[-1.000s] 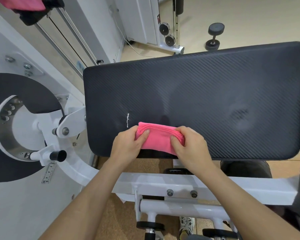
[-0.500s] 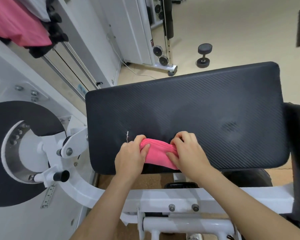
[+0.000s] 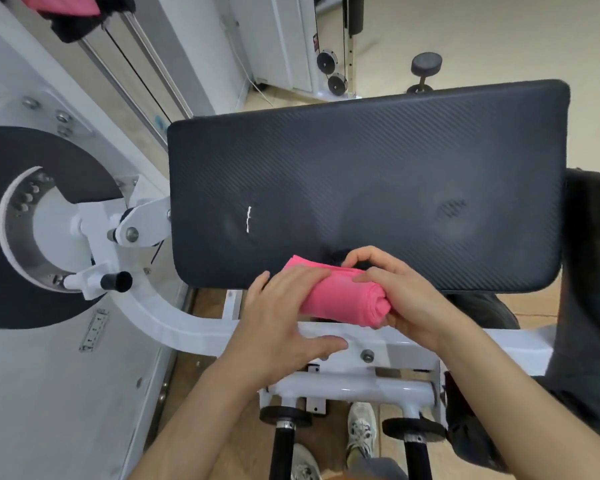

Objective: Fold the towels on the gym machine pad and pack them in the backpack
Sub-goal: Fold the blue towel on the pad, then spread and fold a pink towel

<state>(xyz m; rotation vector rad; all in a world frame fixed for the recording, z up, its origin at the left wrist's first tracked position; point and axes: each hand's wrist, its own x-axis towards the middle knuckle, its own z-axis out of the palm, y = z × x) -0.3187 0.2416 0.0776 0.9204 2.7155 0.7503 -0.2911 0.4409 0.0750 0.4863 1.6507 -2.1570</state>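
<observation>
Rolled pink towel (image 3: 342, 299) between left hand (image 3: 278, 323) and right hand (image 3: 407, 299)

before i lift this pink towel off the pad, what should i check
1. pink towel folded compact: ok, it is one tight bundle.
2. right hand gripping the towel's end: ok.
3. left hand gripping: not ok, its fingers only rest on top.
4. towel fully on the pad: not ok, it reaches past the near edge.
5. backpack open and within reach: cannot tell, none clearly in view.
</observation>
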